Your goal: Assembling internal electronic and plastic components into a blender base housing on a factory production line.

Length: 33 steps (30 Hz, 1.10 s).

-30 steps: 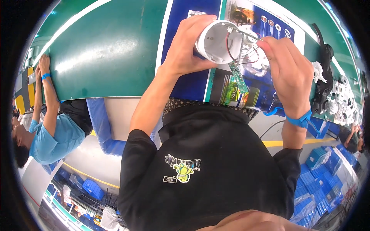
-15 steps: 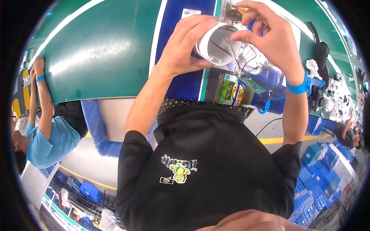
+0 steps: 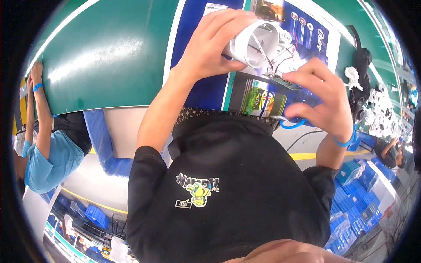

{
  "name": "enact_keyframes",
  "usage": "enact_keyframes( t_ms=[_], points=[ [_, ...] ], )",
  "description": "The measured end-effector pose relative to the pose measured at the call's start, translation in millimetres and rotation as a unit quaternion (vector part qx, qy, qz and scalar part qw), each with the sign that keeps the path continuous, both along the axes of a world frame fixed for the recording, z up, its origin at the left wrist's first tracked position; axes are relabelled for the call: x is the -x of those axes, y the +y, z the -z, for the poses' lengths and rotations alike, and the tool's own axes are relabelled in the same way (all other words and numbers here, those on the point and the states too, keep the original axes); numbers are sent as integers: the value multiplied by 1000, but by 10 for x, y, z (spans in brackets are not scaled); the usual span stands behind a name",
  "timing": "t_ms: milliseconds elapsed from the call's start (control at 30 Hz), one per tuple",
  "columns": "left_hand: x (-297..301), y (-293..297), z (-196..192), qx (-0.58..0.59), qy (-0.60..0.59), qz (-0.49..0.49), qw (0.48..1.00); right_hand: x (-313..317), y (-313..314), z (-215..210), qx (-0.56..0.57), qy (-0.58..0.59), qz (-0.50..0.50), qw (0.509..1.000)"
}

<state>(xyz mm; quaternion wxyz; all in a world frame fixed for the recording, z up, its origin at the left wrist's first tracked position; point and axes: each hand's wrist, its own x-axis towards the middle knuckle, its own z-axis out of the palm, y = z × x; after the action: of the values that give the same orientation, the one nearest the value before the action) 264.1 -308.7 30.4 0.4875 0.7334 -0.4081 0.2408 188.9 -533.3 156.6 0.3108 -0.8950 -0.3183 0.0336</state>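
Observation:
My left hand (image 3: 209,49) is closed round a white cylindrical housing (image 3: 242,47), its open end tilted towards the right. Inside the housing, a flat strip and thin wires can be seen. Red and dark wires (image 3: 286,55) trail out of the opening, and some lead down to a narrow green circuit board (image 3: 287,82). My right hand (image 3: 323,98) is beside that board with thumb and fingers spread apart. Its fingertips are close to the board; whether they touch it I cannot tell. White parts (image 3: 287,65) lie just behind the wires.
Printed sheets (image 3: 265,103) and a blue mat (image 3: 206,94) cover this part of the green table (image 3: 105,57). A black strap-like item (image 3: 362,65) and white scraps (image 3: 381,109) lie on the right. At the far left, a co-worker in a blue shirt (image 3: 50,158) leans at the table.
My right hand has come down from the housing's opening to beside the circuit board, fingers spread. My left hand keeps hold of the housing, turned slightly. The circuit board has shifted up a little.

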Motion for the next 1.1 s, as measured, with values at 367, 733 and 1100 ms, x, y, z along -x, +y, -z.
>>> enact_keyframes(
  t_ms=[367,733,1100],
  points=[
    [-9,2,18,-5,15,11,1000,57,-124,143,-281,123,241,921],
    [19,121,-51,1,48,13,999,219,367,494,-375,-57,294,877],
    [21,94,-39,0,37,14,999,280,324,326,-197,101,100,970]
  ],
)
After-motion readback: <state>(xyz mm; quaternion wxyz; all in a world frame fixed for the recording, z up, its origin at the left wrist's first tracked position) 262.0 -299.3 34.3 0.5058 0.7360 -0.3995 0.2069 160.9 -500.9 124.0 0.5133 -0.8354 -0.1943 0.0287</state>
